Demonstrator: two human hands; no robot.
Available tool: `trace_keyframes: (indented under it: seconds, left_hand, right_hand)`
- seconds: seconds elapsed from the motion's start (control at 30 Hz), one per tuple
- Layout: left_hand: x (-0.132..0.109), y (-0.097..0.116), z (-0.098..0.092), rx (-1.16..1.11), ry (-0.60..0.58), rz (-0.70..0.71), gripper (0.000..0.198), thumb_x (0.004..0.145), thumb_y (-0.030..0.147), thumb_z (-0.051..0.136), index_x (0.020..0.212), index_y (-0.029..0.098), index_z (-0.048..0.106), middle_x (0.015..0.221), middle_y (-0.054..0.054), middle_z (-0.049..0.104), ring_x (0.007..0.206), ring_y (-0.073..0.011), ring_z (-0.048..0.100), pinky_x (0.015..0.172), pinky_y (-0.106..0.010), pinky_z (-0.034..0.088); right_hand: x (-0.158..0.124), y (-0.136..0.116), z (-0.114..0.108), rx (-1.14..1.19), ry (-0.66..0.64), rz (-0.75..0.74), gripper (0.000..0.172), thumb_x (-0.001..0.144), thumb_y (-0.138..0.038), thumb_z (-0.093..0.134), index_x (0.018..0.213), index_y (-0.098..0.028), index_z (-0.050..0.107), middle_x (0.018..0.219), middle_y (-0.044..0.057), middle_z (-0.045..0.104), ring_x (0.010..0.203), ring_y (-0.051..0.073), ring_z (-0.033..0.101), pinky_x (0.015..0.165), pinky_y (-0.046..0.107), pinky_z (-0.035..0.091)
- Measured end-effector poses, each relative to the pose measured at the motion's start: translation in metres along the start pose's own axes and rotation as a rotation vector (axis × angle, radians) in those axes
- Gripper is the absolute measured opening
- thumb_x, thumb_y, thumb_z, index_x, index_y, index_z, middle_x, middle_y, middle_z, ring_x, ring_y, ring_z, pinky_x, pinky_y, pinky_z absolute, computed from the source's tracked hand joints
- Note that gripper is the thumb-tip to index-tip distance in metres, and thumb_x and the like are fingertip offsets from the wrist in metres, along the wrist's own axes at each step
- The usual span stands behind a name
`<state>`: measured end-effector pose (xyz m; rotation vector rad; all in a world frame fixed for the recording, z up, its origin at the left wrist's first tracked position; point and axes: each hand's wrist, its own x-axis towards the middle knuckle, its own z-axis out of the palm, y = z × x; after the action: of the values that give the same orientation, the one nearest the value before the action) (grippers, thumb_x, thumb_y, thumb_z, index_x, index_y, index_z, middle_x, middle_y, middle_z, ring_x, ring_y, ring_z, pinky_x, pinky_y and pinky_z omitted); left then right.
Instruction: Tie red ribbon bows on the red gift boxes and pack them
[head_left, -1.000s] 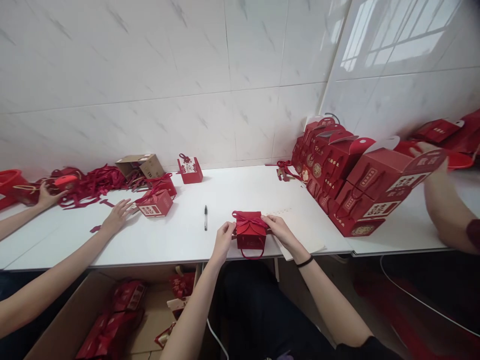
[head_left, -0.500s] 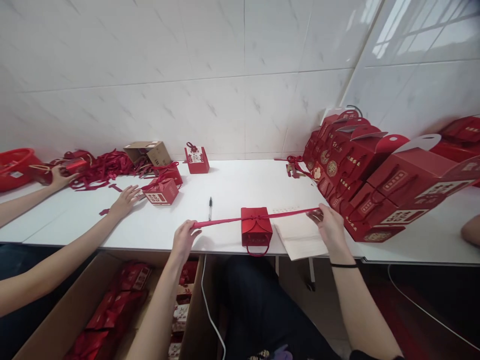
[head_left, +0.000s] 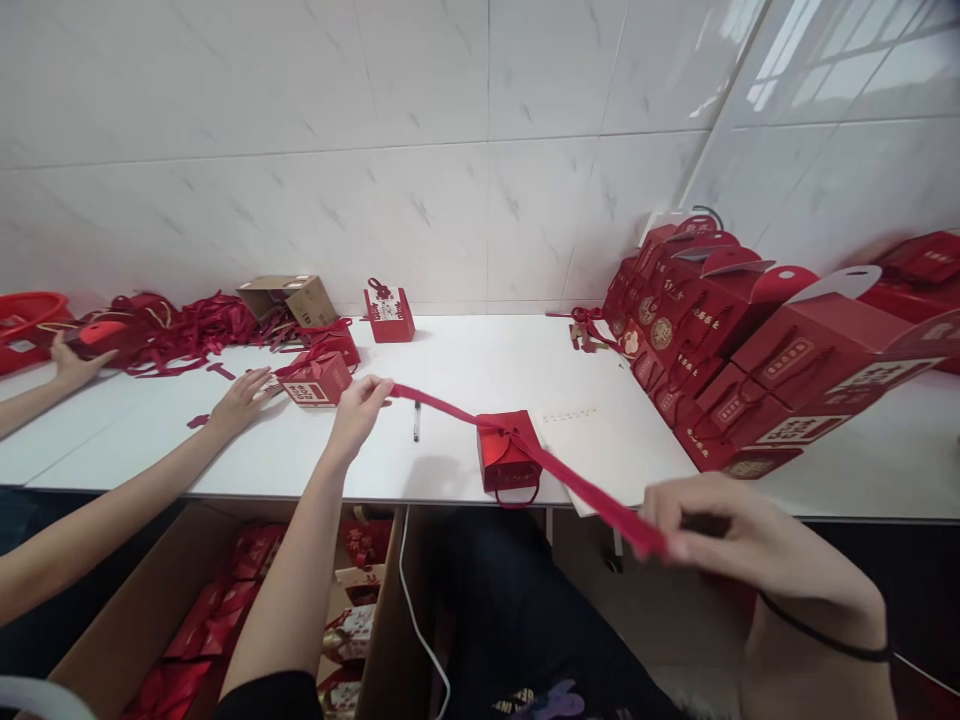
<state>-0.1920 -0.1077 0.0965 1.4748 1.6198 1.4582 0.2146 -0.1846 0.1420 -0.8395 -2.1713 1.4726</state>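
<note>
A small red gift box with a cord handle stands near the front edge of the white table. A red ribbon crosses its top, where the strands meet at the middle. My left hand pinches one end of the ribbon, raised to the left of the box. The other end is gripped in my right hand, which is low, close to me and a little blurred, beyond the table edge. Between my hands the ribbon is stretched out on both sides of the box. A notebook lies to the right of the box.
Stacked red gift boxes fill the right side. A pen, another box and a ribbon heap lie leftward. A co-worker's hand touches a red box. Below the table stands a carton holding boxes.
My right hand has swung down and toward me, slanting its side of the ribbon. My left hand has risen and moved slightly further forward. The box stays nearly in place.
</note>
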Motion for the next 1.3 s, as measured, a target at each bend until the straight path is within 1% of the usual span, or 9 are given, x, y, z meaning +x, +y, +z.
trace_keyframes:
  seconds: [0.1,0.17,0.23,0.33,0.53,0.67,0.87,1.13,1.3]
  left_hand:
    - [0.017,0.007,0.032,0.28,0.174,0.172,0.02,0.075,0.034,0.055,0.085,0.017,0.055,0.095,-0.009,0.059,0.097,-0.0237,0.054,0.089,-0.041,0.043]
    - [0.017,0.01,0.056,0.4,0.142,0.305,0.022,0.075,0.027,0.056,0.094,0.016,0.054,0.11,-0.012,0.056,0.111,-0.0268,0.049,0.097,-0.046,0.035]
    - [0.009,0.009,0.078,0.394,-0.201,0.396,0.019,0.078,0.027,0.053,0.094,0.018,0.056,0.111,-0.011,0.058,0.112,-0.0249,0.05,0.099,-0.044,0.035]
    - [-0.009,0.004,0.096,0.312,-0.613,0.35,0.02,0.084,0.032,0.045,0.091,0.019,0.058,0.104,-0.007,0.061,0.101,-0.0202,0.056,0.09,-0.035,0.044]
    - [-0.041,-0.002,0.086,0.273,-0.552,0.057,0.029,0.085,0.045,0.042,0.084,0.019,0.055,0.079,-0.002,0.062,0.058,-0.0131,0.057,0.058,-0.027,0.046]
    - [-0.055,0.001,0.07,0.222,-0.51,-0.016,0.031,0.084,0.048,0.044,0.077,0.019,0.053,0.073,0.0,0.059,0.063,-0.0128,0.055,0.057,-0.024,0.043]
    - [-0.067,0.0,0.062,0.07,-0.654,-0.258,0.03,0.078,0.049,0.052,0.078,0.02,0.044,0.052,0.008,0.045,0.04,-0.0073,0.04,0.039,-0.019,0.028]
    - [-0.077,0.018,0.072,0.442,-0.525,0.098,0.03,0.073,0.047,0.059,0.081,0.02,0.049,0.088,0.0,0.051,0.065,-0.013,0.051,0.065,-0.029,0.042]
    - [-0.074,0.024,0.074,0.434,-0.615,0.098,0.02,0.082,0.038,0.048,0.077,0.02,0.052,0.083,-0.001,0.054,0.069,-0.0156,0.053,0.065,-0.029,0.041]
  right_hand:
    - [0.016,0.012,0.018,0.219,-0.33,-0.032,0.06,0.077,-0.072,0.046,0.061,-0.015,0.06,0.059,0.007,0.062,0.057,0.018,0.06,0.057,0.027,0.045]
    - [0.037,0.028,0.034,0.148,0.01,0.136,0.059,0.084,-0.068,0.037,0.068,-0.016,0.058,0.065,0.008,0.063,0.061,0.019,0.061,0.059,0.029,0.045]
    - [0.059,0.043,0.051,-0.056,0.292,0.288,0.048,0.085,-0.062,0.04,0.072,-0.018,0.055,0.068,0.007,0.062,0.063,0.02,0.06,0.061,0.031,0.044]
    - [0.082,0.058,0.07,-0.249,0.438,0.328,0.035,0.086,-0.053,0.044,0.077,-0.02,0.053,0.074,0.006,0.063,0.071,0.022,0.059,0.066,0.033,0.042]
    - [0.102,0.081,0.073,-0.095,0.568,0.294,0.034,0.083,-0.056,0.045,0.085,-0.022,0.045,0.08,0.003,0.06,0.074,0.02,0.058,0.067,0.032,0.044]
    - [0.116,0.095,0.062,0.01,0.582,0.242,0.042,0.081,-0.062,0.042,0.077,-0.021,0.048,0.072,0.001,0.055,0.069,0.018,0.054,0.063,0.031,0.043]
    - [0.128,0.097,0.05,0.152,0.494,0.23,0.053,0.061,-0.071,0.058,0.067,-0.019,0.048,0.056,-0.002,0.048,0.055,0.015,0.047,0.055,0.028,0.035]
    - [0.125,0.083,0.045,0.189,0.393,0.197,0.051,0.072,-0.066,0.053,0.06,-0.018,0.045,0.058,-0.003,0.045,0.056,0.012,0.042,0.057,0.026,0.031]
    - [0.12,0.079,0.041,0.255,0.288,0.144,0.047,0.075,-0.061,0.056,0.062,-0.016,0.049,0.06,-0.002,0.048,0.058,0.012,0.043,0.059,0.026,0.032]
